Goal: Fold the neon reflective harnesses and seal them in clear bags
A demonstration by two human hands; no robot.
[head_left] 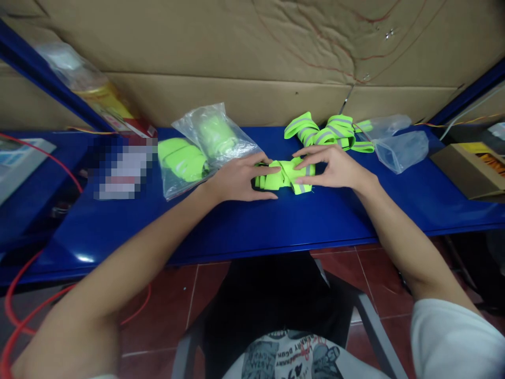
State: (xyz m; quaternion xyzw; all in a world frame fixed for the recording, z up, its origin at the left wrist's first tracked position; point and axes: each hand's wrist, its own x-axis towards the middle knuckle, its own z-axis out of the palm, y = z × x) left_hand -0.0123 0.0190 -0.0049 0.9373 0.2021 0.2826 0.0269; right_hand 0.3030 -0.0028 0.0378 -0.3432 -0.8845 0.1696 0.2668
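A folded neon-yellow reflective strap (287,178) with grey stripes lies on the blue shelf, between my two hands. My left hand (240,178) grips its left end, thumb on the near side and fingers over the far side and top. At the right end, my right hand (331,166) presses it with thumb and fingertips. Just behind is a loose heap of similar reflective straps (329,130). To the left, clear plastic bags (232,113) hold rolled neon-yellow bundles (181,159).
The blue shelf (252,226) has its front edge close to me. Empty-looking clear bags (402,150) and a cardboard box (469,171) are at the right. A bagged yellow-and-red package (114,108) leans at the left, near a red cable (16,295). Cardboard (221,42) lines the back.
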